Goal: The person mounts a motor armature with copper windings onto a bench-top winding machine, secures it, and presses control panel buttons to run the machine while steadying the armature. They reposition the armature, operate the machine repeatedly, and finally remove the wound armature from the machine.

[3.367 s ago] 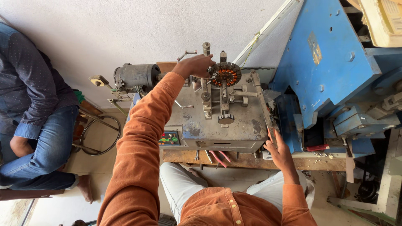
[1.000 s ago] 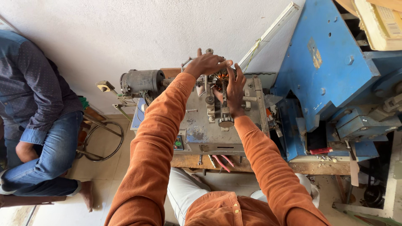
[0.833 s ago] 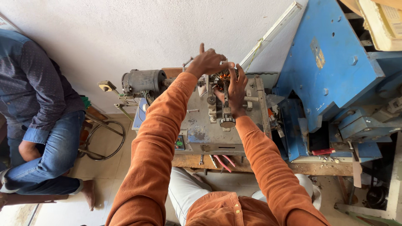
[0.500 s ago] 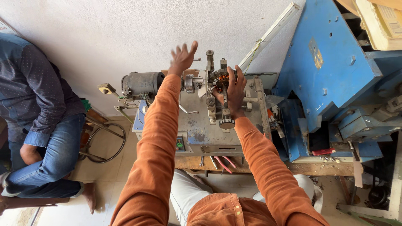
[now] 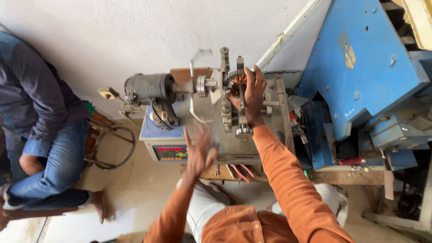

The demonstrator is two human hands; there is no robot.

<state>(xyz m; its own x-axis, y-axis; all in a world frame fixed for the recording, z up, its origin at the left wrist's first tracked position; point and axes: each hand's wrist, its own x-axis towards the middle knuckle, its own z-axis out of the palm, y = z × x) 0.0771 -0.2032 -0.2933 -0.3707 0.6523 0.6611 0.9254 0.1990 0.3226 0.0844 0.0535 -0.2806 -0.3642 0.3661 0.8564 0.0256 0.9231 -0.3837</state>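
A grey coil winding machine (image 5: 252, 135) stands on a small bench in front of me. A round stator (image 5: 237, 81) with copper windings sits in its fixture near the far edge. My right hand (image 5: 250, 96) rests on the stator and fixture, fingers wrapped around them. My left hand (image 5: 197, 153) is blurred, open with fingers spread, in the air over the machine's near left corner beside the red-digit counter panel (image 5: 171, 153). It holds nothing. A dark grey motor (image 5: 149, 87) drives the shaft from the left.
A seated person in a dark shirt and jeans (image 5: 40, 135) is at the left. A large blue metal machine frame (image 5: 360, 76) stands at the right. A white wall runs behind. Cables (image 5: 112, 148) loop on the tiled floor left of the bench.
My left hand left the stator area, lifted open, then swung back toward me to the machine's near left corner. My right hand stayed on the stator fixture.
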